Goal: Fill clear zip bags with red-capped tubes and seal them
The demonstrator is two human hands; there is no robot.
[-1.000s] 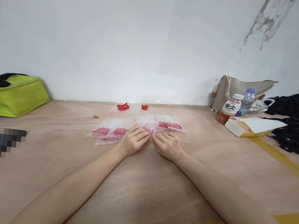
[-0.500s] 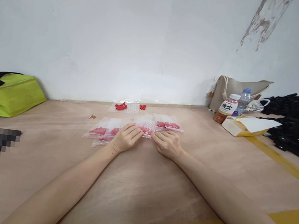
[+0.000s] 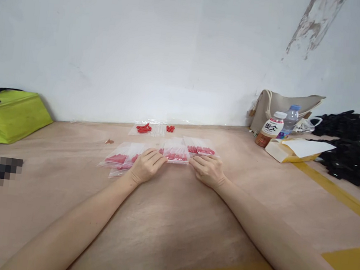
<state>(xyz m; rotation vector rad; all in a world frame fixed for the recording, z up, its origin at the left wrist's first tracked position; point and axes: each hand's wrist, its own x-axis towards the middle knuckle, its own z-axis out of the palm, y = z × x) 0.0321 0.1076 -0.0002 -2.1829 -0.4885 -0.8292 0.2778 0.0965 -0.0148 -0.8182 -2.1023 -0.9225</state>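
Note:
A clear zip bag (image 3: pixel 177 148) with small red pieces along its near edge lies between my hands. My left hand (image 3: pixel 148 165) is closed on its left near corner. My right hand (image 3: pixel 209 171) pinches the right near corner, fingers pressed together. Behind my right hand rest more clear bags of red pieces (image 3: pixel 201 149). To the left of my left hand lie several similar bags (image 3: pixel 118 157), overlapping and partly hidden by that hand. Farther back, loose red pieces (image 3: pixel 143 128) sit on clear plastic, with a smaller red cluster (image 3: pixel 170 129) beside them.
A lime green bag (image 3: pixel 8 116) stands at the far left. At the right are a brown drink bottle (image 3: pixel 270 129), a clear bottle (image 3: pixel 291 118), a beige bag (image 3: pixel 289 102), an opened paper box (image 3: pixel 298 150) and a black pile (image 3: pixel 355 150). A wall rises behind the table.
My hands have moved slightly apart along the bag's near edge, so more of the bag shows between them. The whole view has shifted a little.

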